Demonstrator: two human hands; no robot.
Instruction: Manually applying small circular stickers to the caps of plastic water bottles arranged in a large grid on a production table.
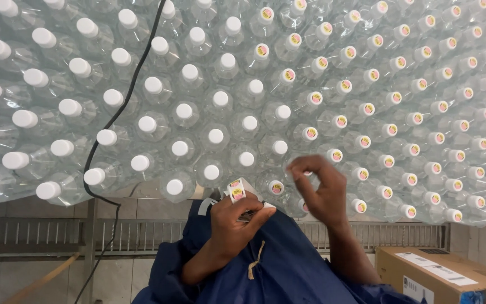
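Observation:
Many clear plastic bottles (215,101) with white caps stand packed together across a table. Those on the right carry small round pink-and-yellow stickers (341,121) on their caps; those on the left have bare caps. My left hand (234,225) grips a strip of these stickers (236,190) near the table's front edge. My right hand (322,188) hovers over the front row with thumb and fingers pinched together; whether a sticker is between them is too small to tell. A blue garment (277,264) covers my body below.
A black cable (120,110) runs across the left bottles and drops over the table's front edge. A metal grate (136,233) lies in the tiled floor below. A cardboard box (440,276) with white labels sits at the bottom right.

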